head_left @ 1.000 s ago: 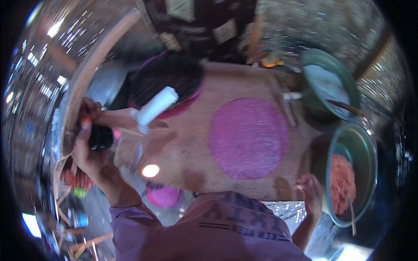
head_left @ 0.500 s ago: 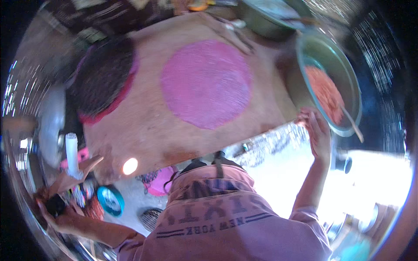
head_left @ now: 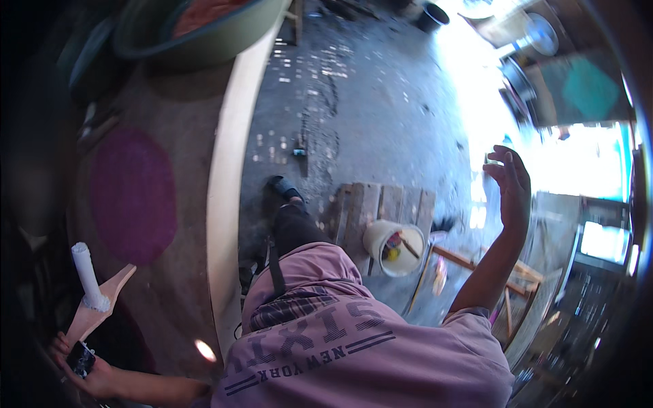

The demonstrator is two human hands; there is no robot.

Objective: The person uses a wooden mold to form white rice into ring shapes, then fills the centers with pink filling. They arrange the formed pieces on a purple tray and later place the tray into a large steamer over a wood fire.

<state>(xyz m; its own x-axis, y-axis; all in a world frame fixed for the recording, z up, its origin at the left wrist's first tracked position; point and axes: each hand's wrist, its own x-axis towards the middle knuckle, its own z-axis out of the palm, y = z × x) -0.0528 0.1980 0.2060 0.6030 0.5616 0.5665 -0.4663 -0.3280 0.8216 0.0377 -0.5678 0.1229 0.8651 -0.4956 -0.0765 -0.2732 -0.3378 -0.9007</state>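
Observation:
At the lower left, my left hand (head_left: 102, 377) is closed around the end of a flat, pointed wooden paddle (head_left: 109, 299). A white tube (head_left: 84, 268) stands up from the paddle's face. A small black box-like device (head_left: 81, 359) lies against that hand's palm. My right hand (head_left: 510, 178) is raised out to the right, its fingers bent and apart, with nothing visible in it. On the wooden table (head_left: 180, 299) at my left lies a round, flat purple-pink sheet (head_left: 133, 196), beyond the paddle.
A green basin (head_left: 224, 47) with orange-pink contents stands at the table's far end. Right of my legs, a white bucket (head_left: 381, 238) sits on a low slatted wooden stand (head_left: 350, 224). Wooden frames (head_left: 517, 279) stand to the right. A fan (head_left: 542, 34) is at the far right.
My view has swung to the right, so the table and pink sheet now lie at the left. My right hand has come away from the basin and is over the floor. The left still holds the paddle.

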